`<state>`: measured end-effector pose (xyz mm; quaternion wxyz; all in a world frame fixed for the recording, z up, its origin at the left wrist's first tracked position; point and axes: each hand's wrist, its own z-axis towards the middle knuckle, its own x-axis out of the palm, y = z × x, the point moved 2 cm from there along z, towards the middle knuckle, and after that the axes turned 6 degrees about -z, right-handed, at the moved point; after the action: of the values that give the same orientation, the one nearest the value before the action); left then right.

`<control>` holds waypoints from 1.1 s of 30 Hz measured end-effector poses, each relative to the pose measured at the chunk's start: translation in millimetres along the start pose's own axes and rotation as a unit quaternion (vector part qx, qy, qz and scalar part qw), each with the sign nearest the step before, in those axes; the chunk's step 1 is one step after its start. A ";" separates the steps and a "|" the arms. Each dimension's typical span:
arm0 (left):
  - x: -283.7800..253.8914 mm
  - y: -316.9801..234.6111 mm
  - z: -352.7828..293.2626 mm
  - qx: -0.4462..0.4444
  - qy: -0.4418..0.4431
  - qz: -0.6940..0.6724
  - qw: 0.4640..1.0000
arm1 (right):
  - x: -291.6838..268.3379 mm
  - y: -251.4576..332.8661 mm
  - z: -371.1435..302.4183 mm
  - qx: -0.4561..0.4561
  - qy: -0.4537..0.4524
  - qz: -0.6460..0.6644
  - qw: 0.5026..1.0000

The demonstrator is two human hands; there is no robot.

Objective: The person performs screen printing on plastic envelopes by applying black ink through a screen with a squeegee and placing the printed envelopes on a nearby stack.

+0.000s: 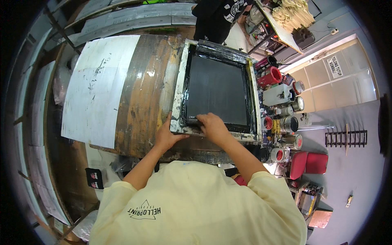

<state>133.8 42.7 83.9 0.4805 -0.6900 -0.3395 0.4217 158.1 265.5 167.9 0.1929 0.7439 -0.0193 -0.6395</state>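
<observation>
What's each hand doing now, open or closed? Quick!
Left hand: open, touching the near-left corner of the screen frame.
Right hand: closed, holding a dark bar.

Red chair, dark slatted rack against the pale wall at right, person in black opposite

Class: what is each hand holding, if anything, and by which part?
The left hand holds the stained white rectangular frame by its near-left corner. The right hand grips a dark straight bar; the spot is hidden.
</observation>
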 end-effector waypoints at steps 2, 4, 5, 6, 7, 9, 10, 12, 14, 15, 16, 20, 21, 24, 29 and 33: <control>0.2 1.7 1.0 -0.015 -0.002 0.018 1.000 | 10.1 1.9 -0.1 -0.012 -0.016 -0.002 1.000; 0.6 3.4 1.9 -0.022 0.000 0.014 1.000 | 20.8 -0.3 1.7 -0.013 -0.010 -0.016 1.000; 0.4 3.9 1.9 -0.022 -0.002 0.015 1.000 | 24.3 -2.6 3.7 -0.023 -0.035 -0.020 0.999; 0.6 4.0 2.7 -0.022 -0.001 0.007 1.000 | 27.1 -5.9 7.0 -0.031 -0.057 -0.026 0.998; 0.6 3.5 2.7 -0.017 0.000 -0.011 1.000 | 28.9 -10.2 11.5 -0.040 -0.082 -0.031 0.995; 0.4 1.0 3.9 -0.010 -0.004 0.010 1.000 | 31.2 -25.4 32.2 -0.044 -0.112 -0.047 0.992; 0.0 -0.8 3.7 -0.015 0.000 -0.001 1.000 | 31.8 -34.2 44.8 -0.042 -0.127 -0.054 0.990; -0.6 -6.5 4.8 -0.010 0.002 -0.017 1.000 | 31.8 -56.3 75.1 -0.044 -0.151 -0.058 0.986; -1.7 -11.9 6.1 -0.024 0.001 -0.006 1.000 | 33.0 -83.3 113.1 -0.039 -0.158 -0.062 0.985; -2.0 -14.6 6.6 -0.025 0.002 -0.008 1.000 | 34.5 -98.4 133.6 -0.034 -0.154 -0.063 0.985; -2.6 -16.9 7.9 -0.020 0.002 0.002 1.000 | 35.7 -113.5 155.5 -0.037 -0.160 -0.064 0.984; -1.8 -18.7 10.1 -0.033 0.003 -0.023 0.999 | 26.9 -163.9 244.7 -0.039 -0.215 -0.075 0.973; -1.3 -17.1 10.0 -0.050 0.001 -0.004 0.999 | 20.2 -174.9 264.8 -0.004 -0.181 -0.071 0.981; 0.3 -11.9 8.0 -0.071 -0.001 0.026 0.997 | -6.1 -201.2 311.5 0.027 -0.073 -0.062 0.995; 2.1 -4.1 7.1 -0.084 0.005 0.018 0.996 | -16.8 -209.3 321.3 0.020 -0.059 -0.073 0.995; 2.6 2.6 9.1 -0.092 0.024 -0.022 0.995 | -25.7 -199.8 295.5 0.048 -0.074 -0.056 0.995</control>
<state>126.8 47.6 79.1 0.4321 -0.7335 -0.3807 0.3609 -173.5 379.8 98.0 0.1188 0.7030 -0.0223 -0.7009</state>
